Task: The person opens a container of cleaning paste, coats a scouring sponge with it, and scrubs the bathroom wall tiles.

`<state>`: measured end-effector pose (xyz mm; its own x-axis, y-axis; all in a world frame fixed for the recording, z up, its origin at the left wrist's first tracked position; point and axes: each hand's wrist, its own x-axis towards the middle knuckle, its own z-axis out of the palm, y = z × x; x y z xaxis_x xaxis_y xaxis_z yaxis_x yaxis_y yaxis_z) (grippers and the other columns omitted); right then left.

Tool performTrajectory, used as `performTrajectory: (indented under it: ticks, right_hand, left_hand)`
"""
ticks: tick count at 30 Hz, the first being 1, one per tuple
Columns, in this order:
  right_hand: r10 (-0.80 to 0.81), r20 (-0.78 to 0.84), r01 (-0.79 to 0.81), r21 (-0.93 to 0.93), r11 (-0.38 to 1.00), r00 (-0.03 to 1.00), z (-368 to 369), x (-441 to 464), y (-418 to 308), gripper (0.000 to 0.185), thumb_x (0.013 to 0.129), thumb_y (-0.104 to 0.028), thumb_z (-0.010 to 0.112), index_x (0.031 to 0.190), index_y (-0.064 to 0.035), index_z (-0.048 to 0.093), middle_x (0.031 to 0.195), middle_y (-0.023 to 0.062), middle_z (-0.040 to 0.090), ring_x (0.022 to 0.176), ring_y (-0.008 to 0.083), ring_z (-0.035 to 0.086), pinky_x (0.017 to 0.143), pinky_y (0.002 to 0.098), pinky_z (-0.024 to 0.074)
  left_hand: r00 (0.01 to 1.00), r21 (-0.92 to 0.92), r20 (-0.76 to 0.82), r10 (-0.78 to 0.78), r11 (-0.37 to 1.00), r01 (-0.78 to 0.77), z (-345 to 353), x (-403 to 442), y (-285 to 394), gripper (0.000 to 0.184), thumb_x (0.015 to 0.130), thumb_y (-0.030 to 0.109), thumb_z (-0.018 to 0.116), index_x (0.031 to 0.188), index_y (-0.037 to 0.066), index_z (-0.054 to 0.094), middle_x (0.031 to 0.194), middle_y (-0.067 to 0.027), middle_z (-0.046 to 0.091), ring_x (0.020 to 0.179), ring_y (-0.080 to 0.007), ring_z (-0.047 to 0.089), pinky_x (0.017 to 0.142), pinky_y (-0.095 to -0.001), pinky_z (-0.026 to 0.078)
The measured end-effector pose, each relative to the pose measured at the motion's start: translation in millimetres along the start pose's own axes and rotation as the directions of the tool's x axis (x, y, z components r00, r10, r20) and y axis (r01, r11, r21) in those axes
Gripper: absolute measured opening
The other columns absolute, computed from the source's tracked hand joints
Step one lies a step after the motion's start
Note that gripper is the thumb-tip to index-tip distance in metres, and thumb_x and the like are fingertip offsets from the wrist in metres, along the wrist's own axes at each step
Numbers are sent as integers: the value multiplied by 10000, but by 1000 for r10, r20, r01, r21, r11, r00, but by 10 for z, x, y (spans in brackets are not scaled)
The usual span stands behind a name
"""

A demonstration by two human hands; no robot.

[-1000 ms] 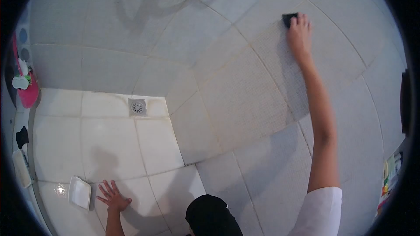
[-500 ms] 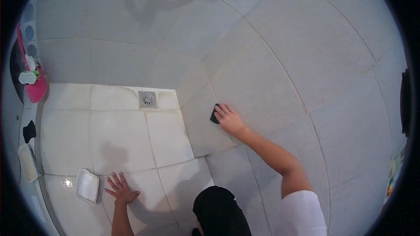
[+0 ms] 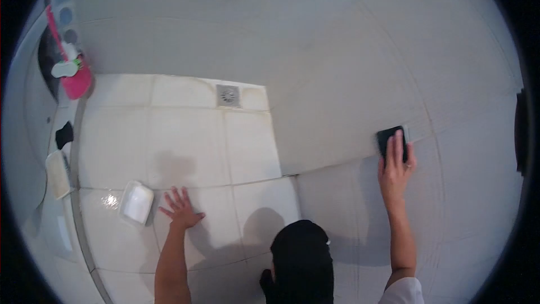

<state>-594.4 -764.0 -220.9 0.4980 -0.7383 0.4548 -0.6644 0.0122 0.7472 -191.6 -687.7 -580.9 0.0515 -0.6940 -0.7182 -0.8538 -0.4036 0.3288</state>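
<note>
My right hand (image 3: 395,175) presses a dark scouring pad (image 3: 385,137) flat against the grey tiled wall (image 3: 337,107) on the right, with the fingers over the pad. On the white floor tiles (image 3: 185,129) my left hand (image 3: 183,211) lies flat with its fingers spread, holding nothing. Just left of that hand sits a white plastic container (image 3: 136,203), close to the fingers but apart from them. Its contents look white, and I cannot make out what they are.
A metal floor drain (image 3: 228,96) sits in the far corner. Along the left ledge are a pink brush holder (image 3: 77,83), a black item (image 3: 64,135) and a pale scrub brush (image 3: 58,175). My black-clad knee (image 3: 302,264) juts in at bottom centre.
My right hand has moved the pad to the right along the wall, away from the corner near the drain. The view has shifted; my left hand remains flat beside the container.
</note>
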Motion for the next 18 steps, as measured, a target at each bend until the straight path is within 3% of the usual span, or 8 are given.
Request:
performTrajectory:
  ticks: [7,9,10,11,12,13,15,18]
  right_hand:
    - [-385,168,347,217,913,908,344,-176,-664,457,662,-92,646,1113,-28,611,1299,78,503,1123,309,473,867,456,411]
    - [-276,467,-127,664,737,840,281,35,-975,413,696,-97,593,1095,9,604,1169,123,582,985,317,566,808,447,472]
    - [-309,576,-462,805,372,757,264,164,-1223,390,771,-171,545,1097,40,581,1028,161,634,857,323,623,729,427,519]
    - [-339,541,-438,834,336,770,229,300,-1538,390,771,-171,545,1097,40,581,1028,161,634,857,323,623,729,427,519]
    - [-483,659,-766,642,-40,577,163,453,-1819,419,807,-236,514,1109,50,563,1009,184,636,829,318,635,700,410,526]
    - [-663,649,-925,209,-317,374,30,503,-2032,460,842,-302,483,1120,60,545,990,207,638,801,312,647,671,394,533]
    - [-878,365,-932,-66,-357,311,-257,657,-2552,553,872,-418,406,1125,59,525,970,206,641,819,335,649,620,369,532]
    - [-944,121,-942,-104,-319,306,-563,800,-3065,550,880,-429,371,1133,35,523,944,217,640,780,355,646,563,358,519]
  left_hand:
    - [985,-22,-162,63,997,-68,240,160,-85,1186,627,617,683,1473,182,-26,1519,-138,-155,1358,-430,-186,947,-752,-60]
    - [981,-36,-181,68,996,-76,207,128,-80,1164,606,626,674,1477,226,12,1526,-123,-133,1373,-413,-154,952,-752,-59]
    - [976,-50,-200,88,994,-100,188,81,-105,1093,659,561,639,1477,209,5,1526,-129,-128,1374,-418,-145,954,-749,-67]
    - [987,-46,-152,59,997,-67,155,42,-62,957,737,442,562,1478,184,14,1526,-130,-131,1375,-425,-133,954,-748,-72]
    - [977,-47,-202,71,996,-82,106,-7,-26,835,781,326,480,1479,161,53,1530,-148,-84,1376,-438,-107,964,-739,-71]
    - [977,-38,-202,73,996,-83,114,-60,-43,835,781,326,480,1479,161,53,1530,-148,-84,1376,-438,-107,964,-739,-71]
    - [963,39,-237,131,991,-125,112,-82,-61,791,788,273,475,1477,149,107,1529,-169,-38,1381,-442,-68,987,-720,-52]
    - [894,147,-368,257,965,-217,128,-136,-151,654,772,240,514,1382,73,346,1490,-201,165,1379,-429,63,1022,-692,22]
